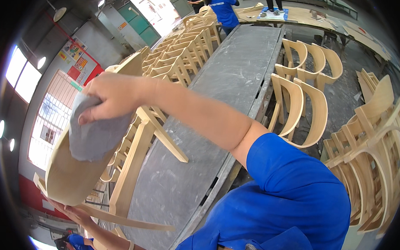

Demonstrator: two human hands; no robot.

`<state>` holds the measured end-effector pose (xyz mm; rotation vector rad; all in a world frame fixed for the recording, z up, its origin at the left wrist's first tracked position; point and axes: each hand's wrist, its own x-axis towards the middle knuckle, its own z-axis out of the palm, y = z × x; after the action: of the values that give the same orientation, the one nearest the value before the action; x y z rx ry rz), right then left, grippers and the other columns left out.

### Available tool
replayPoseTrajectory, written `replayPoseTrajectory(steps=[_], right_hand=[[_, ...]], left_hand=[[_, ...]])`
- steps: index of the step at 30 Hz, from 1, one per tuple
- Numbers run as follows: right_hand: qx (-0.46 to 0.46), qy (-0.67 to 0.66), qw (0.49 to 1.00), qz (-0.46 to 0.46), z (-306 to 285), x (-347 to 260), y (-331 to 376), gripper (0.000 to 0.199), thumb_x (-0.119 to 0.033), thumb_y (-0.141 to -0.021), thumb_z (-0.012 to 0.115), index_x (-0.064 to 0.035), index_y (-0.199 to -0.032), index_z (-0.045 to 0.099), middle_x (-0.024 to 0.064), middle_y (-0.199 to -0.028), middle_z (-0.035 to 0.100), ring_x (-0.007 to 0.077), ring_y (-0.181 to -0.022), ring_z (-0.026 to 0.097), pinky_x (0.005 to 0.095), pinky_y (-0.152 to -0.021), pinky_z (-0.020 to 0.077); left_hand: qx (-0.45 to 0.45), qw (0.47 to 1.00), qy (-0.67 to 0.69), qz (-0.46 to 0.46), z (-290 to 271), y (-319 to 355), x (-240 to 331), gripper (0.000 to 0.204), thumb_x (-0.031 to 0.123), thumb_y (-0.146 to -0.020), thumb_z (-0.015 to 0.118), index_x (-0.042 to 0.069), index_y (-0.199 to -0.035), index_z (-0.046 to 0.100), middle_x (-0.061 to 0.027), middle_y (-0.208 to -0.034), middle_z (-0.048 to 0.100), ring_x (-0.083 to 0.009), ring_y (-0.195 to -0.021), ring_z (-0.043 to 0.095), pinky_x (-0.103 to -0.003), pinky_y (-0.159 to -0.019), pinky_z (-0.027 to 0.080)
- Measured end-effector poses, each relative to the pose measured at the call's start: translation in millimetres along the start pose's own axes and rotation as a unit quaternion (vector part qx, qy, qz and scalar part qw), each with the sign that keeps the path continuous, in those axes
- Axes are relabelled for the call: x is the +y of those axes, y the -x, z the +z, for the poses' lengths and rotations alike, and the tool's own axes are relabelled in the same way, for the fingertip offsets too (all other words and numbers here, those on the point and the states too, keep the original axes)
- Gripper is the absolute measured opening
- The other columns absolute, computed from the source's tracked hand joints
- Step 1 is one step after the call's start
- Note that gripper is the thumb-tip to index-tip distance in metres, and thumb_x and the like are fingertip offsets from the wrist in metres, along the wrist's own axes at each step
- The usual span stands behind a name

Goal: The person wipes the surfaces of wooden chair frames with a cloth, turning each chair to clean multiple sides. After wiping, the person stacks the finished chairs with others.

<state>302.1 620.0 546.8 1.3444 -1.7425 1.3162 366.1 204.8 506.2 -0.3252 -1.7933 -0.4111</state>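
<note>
My right hand (115, 95) is closed on a grey sheet of sandpaper (91, 141), which drapes from its fingers over a curved, pale wooden chair backrest (59, 177). At the backrest's lower edge, my left hand (71, 212) grips the chair frame; its fingertips are partly hidden under the wood. The chair's legs (130, 171) stick out sideways over the grey-topped workbench (176, 181). My right forearm reaches across the bench, and a band circles my left wrist.
Rows of unfinished chair frames (180, 58) line the bench's far left side. More curved-back chairs (293, 104) stand to its right, with stacked wooden parts (370, 162) at the far right. A person in a blue shirt (222, 9) is at the far end; another (79, 243) is at lower left.
</note>
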Motion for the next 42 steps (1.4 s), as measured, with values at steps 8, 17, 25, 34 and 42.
replayPoseTrajectory(steps=[8, 17, 25, 34, 42], right_hand=[[-0.039, -0.085, 0.992, 0.082, -48, 65, -11, 0.039, -0.038, -0.086, 0.066, -0.0125, -0.116, 0.068, 0.0082, -0.108, 0.069, 0.0184, -0.099, 0.063, 0.0321, -0.087, 0.0498], [0.441, -0.066, 0.888, 0.114, -36, 49, 55, 0.047, -0.032, -0.102, 0.041, 0.0009, -0.136, 0.044, 0.0143, -0.137, 0.049, 0.0259, -0.126, 0.049, 0.0396, -0.106, 0.0381], [0.336, 0.351, 0.867, -0.110, 87, 20, -9, 0.052, -0.023, -0.093, 0.050, -0.0075, -0.142, 0.041, 0.0058, -0.154, 0.031, 0.0310, -0.145, 0.017, 0.0504, -0.117, 0.0111], [0.232, 0.311, 0.900, -0.200, 102, 6, -21, 0.048, -0.017, -0.084, 0.060, -0.0098, -0.131, 0.056, 0.0029, -0.137, 0.053, 0.0294, -0.137, 0.033, 0.0469, -0.113, 0.0194], [0.274, 0.201, 0.922, -0.185, 132, 35, -37, 0.048, -0.014, -0.077, 0.062, -0.0084, -0.125, 0.058, 0.0111, -0.129, 0.057, 0.0356, -0.129, 0.044, 0.0477, -0.111, 0.0292]], left_hand=[[-0.022, 0.912, 0.250, -0.325, -7, 33, -5, 0.070, 0.019, -0.092, 0.057, 0.006, -0.151, 0.021, -0.0159, -0.135, 0.046, -0.0224, -0.109, 0.054, -0.036, -0.092, 0.045], [0.013, 0.949, 0.233, -0.212, 27, 22, 79, 0.072, 0.014, -0.087, 0.066, -0.004, -0.145, 0.027, -0.0185, -0.137, 0.045, -0.0241, -0.118, 0.052, -0.034, -0.099, 0.042], [-0.001, 0.969, 0.199, -0.150, 52, 19, 117, 0.080, 0.014, -0.082, 0.069, -0.006, -0.146, 0.024, -0.0203, -0.141, 0.041, -0.0263, -0.125, 0.046, -0.035, -0.105, 0.035], [-0.003, 0.960, 0.210, -0.187, 44, 21, 115, 0.086, 0.017, -0.080, 0.073, -0.009, -0.145, 0.023, -0.0213, -0.141, 0.040, -0.0264, -0.127, 0.045, -0.036, -0.106, 0.035], [0.008, 0.977, 0.123, -0.177, 54, 21, 103, 0.085, 0.023, -0.083, 0.072, -0.009, -0.144, 0.023, -0.0246, -0.146, 0.033, -0.0302, -0.134, 0.037, -0.037, -0.110, 0.030]])
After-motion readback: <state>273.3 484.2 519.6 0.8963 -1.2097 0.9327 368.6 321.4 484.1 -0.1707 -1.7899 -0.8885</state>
